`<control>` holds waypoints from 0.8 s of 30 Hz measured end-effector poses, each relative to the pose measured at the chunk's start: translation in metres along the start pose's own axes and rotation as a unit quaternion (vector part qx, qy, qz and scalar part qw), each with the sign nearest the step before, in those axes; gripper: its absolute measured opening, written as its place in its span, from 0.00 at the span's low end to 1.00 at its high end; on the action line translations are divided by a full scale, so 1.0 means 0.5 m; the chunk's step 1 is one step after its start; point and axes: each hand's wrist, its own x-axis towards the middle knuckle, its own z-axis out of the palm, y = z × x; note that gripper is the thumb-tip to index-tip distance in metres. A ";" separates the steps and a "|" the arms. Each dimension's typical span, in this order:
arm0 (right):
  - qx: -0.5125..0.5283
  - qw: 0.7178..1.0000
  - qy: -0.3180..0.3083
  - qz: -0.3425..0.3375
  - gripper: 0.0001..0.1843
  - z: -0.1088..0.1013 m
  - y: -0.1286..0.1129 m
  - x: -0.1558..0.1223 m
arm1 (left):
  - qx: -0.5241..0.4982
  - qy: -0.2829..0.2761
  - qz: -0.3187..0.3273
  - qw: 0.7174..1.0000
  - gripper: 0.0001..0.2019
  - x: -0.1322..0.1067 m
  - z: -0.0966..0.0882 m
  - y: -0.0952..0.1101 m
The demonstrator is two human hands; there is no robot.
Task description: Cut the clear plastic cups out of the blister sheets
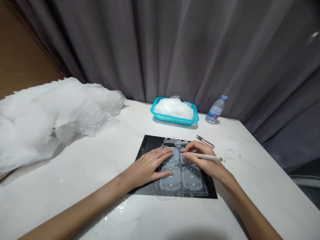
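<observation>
A translucent plastic sheet (pixel 170 178) with several rounded-square shapes lies on a black mat (pixel 145 190). My left hand (pixel 155 164) rests flat on the sheet's left side, fingers spread. In my right hand (pixel 203 160) is a slim white pen-like tool (pixel 206 156), gripped like a pencil. Its working tip is hidden by my fingers, close to the upper right shape of the sheet. Loose, wavy strips of clear plastic (pixel 172 141) lie along the sheet's far edge.
Pink-handled thread snips (pixel 206 141) lie past my right hand, near clear plastic scraps (pixel 232 154). Farther back stand a turquoise basket (pixel 175 120) heaped with white material and a water bottle (pixel 215 111). A large pile of white translucent sheets (pixel 55 116) covers the table's left.
</observation>
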 end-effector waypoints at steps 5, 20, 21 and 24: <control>-0.005 0.996 -0.079 -0.034 0.03 0.038 0.010 -0.019 | 0.023 0.006 -0.008 1.000 0.30 0.000 -0.001 -0.008; -0.026 0.992 -0.091 -0.087 0.08 0.066 0.023 -0.019 | -0.013 0.024 -0.019 0.999 0.27 0.001 0.002 -0.004; -0.030 0.992 -0.091 -0.086 0.08 0.066 0.023 -0.019 | -0.012 0.024 -0.019 0.999 0.27 0.001 0.003 -0.005; -0.044 0.991 -0.091 -0.084 0.07 0.066 0.022 -0.018 | -0.013 0.025 -0.013 1.000 0.27 0.001 0.008 -0.008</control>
